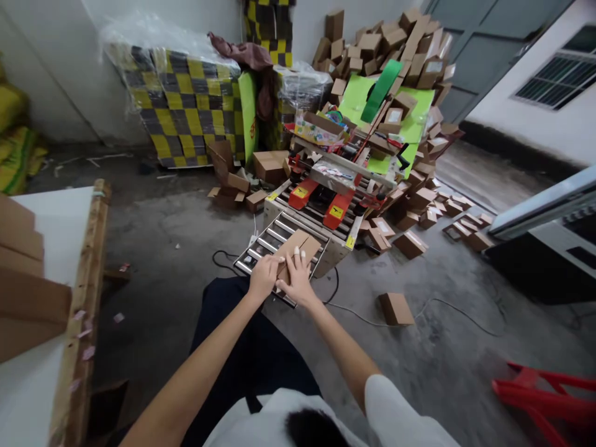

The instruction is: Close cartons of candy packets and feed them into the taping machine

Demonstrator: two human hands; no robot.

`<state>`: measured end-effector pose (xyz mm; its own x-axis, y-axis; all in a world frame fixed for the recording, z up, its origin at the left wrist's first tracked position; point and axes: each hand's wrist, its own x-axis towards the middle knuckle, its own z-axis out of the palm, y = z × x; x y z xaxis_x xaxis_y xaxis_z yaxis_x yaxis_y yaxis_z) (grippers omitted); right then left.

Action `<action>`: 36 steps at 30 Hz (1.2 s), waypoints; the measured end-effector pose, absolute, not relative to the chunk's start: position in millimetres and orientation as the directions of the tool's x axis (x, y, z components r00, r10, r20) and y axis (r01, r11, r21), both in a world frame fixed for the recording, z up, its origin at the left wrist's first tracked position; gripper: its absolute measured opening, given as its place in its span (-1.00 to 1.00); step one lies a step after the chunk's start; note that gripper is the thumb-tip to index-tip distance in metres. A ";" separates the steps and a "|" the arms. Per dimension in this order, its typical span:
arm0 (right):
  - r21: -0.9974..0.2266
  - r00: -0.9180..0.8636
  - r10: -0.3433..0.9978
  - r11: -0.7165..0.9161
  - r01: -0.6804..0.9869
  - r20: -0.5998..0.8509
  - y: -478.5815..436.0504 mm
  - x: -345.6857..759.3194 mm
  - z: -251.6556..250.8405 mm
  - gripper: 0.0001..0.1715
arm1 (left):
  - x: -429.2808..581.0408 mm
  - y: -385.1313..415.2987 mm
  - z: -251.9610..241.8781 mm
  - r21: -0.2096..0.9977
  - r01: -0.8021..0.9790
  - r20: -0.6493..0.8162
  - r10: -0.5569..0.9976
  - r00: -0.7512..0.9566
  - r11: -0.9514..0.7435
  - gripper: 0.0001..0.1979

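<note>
A small brown cardboard box lies on the metal rollers of a short conveyor, its top flaps folded down along a centre seam. My left hand is at the box's near left edge, fingers bent together against the cardboard. Across the top lies my right hand, its fingers stretched out and apart near the seam; pale covers sit on some fingertips. Just beyond is a carton sealing machine with orange side guides and a large roll of green tape above it.
Many small cartons are heaped behind and right of the machine. One box lies on the floor beside a cable. A wood-edged table with cartons stands left, a red stool lower right. Yellow-black wrapped stacks line the wall.
</note>
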<state>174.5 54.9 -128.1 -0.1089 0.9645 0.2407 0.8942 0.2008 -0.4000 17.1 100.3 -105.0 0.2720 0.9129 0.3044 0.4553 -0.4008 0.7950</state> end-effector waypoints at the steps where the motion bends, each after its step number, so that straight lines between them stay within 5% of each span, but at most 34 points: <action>1: -0.372 -0.165 0.968 0.227 0.900 0.189 56.8 176.6 -125.0 0.11 | 16.0 100.0 -105.4 0.857 0.381 0.271 0.932 0.242 -0.348 -0.57; 6: -0.362 -0.235 0.962 0.271 0.892 0.143 122.8 220.6 -100.7 0.23 | 19.8 92.5 -118.4 0.992 0.029 0.117 0.981 0.155 -0.123 -0.50; 11: -0.437 0.125 0.967 -0.016 0.899 0.222 229.5 273.7 -68.4 -0.29 | -5.6 69.3 -135.4 0.998 -0.057 0.004 0.998 0.070 0.000 -0.48; 15: -0.502 0.203 0.917 -0.003 0.865 0.344 261.3 248.7 -58.7 -0.47 | -79.9 35.2 -135.6 0.999 -0.021 -0.038 0.985 -0.169 0.034 -0.50; 21: -0.646 -0.285 0.902 0.431 0.630 0.324 201.0 59.2 -102.4 -0.56 | -205.6 -33.0 -105.9 0.972 0.235 0.181 0.598 -0.781 0.013 -0.54; 27: -0.680 -0.647 0.626 0.700 0.221 0.434 102.5 -166.2 -54.1 -0.37 | -314.8 -82.4 -92.1 0.921 0.388 0.383 0.089 -0.920 0.045 -0.52; 30: -0.672 -0.642 0.570 0.732 0.112 0.513 85.6 -244.4 -14.5 -0.30 | -367.5 -97.6 -96.1 0.954 0.289 0.288 0.019 -0.957 0.084 -0.57; 34: -0.729 -0.589 0.653 0.667 0.151 0.475 84.3 -285.2 2.4 -0.78 | -427.7 -98.3 -95.3 0.987 0.099 0.092 0.064 -0.994 0.123 -0.83; 36: -0.737 -0.590 0.634 0.669 0.095 0.500 84.3 -281.8 -2.2 -0.86 | -447.9 -90.0 -89.0 0.991 0.031 0.009 0.168 -0.986 0.128 -0.88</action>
